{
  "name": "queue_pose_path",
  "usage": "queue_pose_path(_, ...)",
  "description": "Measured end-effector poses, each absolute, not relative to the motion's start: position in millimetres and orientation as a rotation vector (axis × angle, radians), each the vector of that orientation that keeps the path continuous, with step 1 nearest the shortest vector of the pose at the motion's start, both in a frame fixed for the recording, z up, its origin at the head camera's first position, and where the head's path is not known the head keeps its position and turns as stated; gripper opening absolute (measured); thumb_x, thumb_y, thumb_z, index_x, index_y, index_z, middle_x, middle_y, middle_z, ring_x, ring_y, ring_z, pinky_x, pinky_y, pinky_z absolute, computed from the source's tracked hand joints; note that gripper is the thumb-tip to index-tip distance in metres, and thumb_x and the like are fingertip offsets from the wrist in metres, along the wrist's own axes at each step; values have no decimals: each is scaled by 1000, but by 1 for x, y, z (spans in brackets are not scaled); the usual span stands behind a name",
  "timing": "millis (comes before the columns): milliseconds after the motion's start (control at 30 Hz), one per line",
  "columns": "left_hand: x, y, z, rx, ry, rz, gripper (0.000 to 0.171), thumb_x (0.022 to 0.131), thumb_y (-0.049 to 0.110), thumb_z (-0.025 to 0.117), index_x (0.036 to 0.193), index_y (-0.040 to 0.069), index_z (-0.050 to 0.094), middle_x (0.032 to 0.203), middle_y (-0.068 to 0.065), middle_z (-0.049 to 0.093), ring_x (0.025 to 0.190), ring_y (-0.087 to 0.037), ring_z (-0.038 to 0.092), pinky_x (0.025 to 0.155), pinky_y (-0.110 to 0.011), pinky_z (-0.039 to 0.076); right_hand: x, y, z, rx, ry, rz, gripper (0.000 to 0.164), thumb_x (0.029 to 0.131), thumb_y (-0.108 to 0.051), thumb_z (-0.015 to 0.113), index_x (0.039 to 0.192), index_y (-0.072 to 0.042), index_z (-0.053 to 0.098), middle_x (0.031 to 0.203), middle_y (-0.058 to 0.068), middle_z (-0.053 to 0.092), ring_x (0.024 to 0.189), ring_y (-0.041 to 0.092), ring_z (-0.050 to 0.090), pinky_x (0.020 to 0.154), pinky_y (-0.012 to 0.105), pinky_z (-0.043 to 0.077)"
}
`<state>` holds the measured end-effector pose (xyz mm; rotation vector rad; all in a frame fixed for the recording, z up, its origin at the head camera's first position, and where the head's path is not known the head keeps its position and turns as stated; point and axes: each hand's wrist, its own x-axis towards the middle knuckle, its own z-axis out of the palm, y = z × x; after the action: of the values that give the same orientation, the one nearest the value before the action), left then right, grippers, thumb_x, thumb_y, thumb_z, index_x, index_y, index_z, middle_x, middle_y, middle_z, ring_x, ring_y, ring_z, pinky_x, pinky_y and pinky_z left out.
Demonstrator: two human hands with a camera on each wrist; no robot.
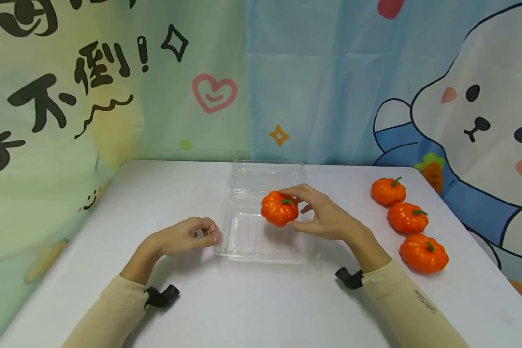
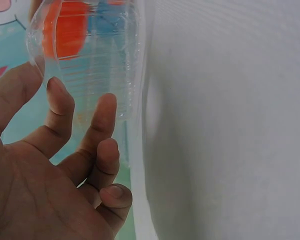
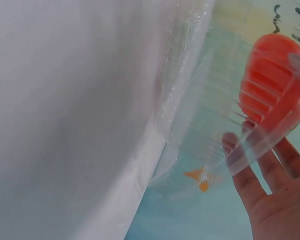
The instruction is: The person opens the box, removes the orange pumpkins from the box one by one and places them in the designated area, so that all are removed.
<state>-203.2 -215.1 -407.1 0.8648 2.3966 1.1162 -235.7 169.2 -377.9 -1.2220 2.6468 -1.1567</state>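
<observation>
A clear plastic clamshell box point(image 1: 243, 249) lies on the white table with its lid point(image 1: 267, 176) folded back, away from me. At the box's left edge, my left hand point(image 1: 182, 237) pinches the rim between thumb and forefinger; the other fingers are bent beside the wall point(image 2: 97, 65). My right hand point(image 1: 326, 212) grips a small orange toy pumpkin point(image 1: 278, 209) with a green stem, held over the open base. Through the clear side, the right wrist view shows the pumpkin point(image 3: 267, 80) among the fingers of the right hand point(image 3: 280, 210).
To the right, three more orange pumpkins stand in a row along the table: a far one point(image 1: 388, 192), a middle one point(image 1: 407, 218) and a near one point(image 1: 424, 253). A printed cloth backdrop point(image 1: 313, 87) hangs behind the white table point(image 1: 252, 309).
</observation>
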Motion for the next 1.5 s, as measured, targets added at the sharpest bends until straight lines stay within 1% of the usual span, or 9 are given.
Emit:
queue_pose_path(100,-203,-213,-408,865,2392,1120,14,104,27,60,103,14,68,92,5,63,90,-19,54,78,-27,43,-234,175,-378,-1215,2662,-1145,69,86,-15,83,148,-23,52,144,-3,52,119,19,55,89,48,57)
queue_pose_path(267,-204,-210,-409,878,2399,1109,15,104,28,60,103,15,67,92,5,63,89,-19,54,77,-27,43,-230,186,-375,-1237,2712,-1125,68,86,-16,84,147,-20,54,146,-1,51,120,20,56,90,48,58)
queue_pose_path(467,-204,-212,-407,864,2414,1094,15,103,28,61,103,14,68,91,5,63,90,-19,54,78,-27,43,-228,195,-372,-1208,2745,-1129,68,86,-16,84,147,-18,54,146,3,51,129,24,55,95,47,56)
queue_pose_path(800,-204,-211,-408,864,2418,1091,14,104,27,61,103,15,68,91,5,63,90,-19,54,78,-26,42,-223,202,-371,-1166,2764,-1144,71,85,-10,84,147,-17,53,145,4,49,131,27,52,97,51,53)
queue_pose_path(1133,-205,-211,-407,870,2426,1092,14,104,27,61,102,15,68,90,5,63,90,-18,54,78,-27,42,-222,210,-376,-1175,2785,-1194,69,85,-12,84,147,-17,53,147,6,45,134,29,49,94,53,54)
queue_pose_path(1367,-203,-210,-406,865,2420,1096,15,104,27,61,103,14,67,90,5,62,90,-19,53,77,-27,42,-219,216,-379,-1205,2832,-1149,71,85,-9,84,148,-16,51,156,7,43,139,30,48,96,45,54)
queue_pose_path(1500,-202,-211,-406,859,2417,1101,16,104,27,60,102,13,67,90,5,62,90,-19,53,78,-27,42,-220,222,-380,-1224,2850,-1141,72,84,-6,84,148,-16,51,155,8,45,138,30,50,95,45,54)
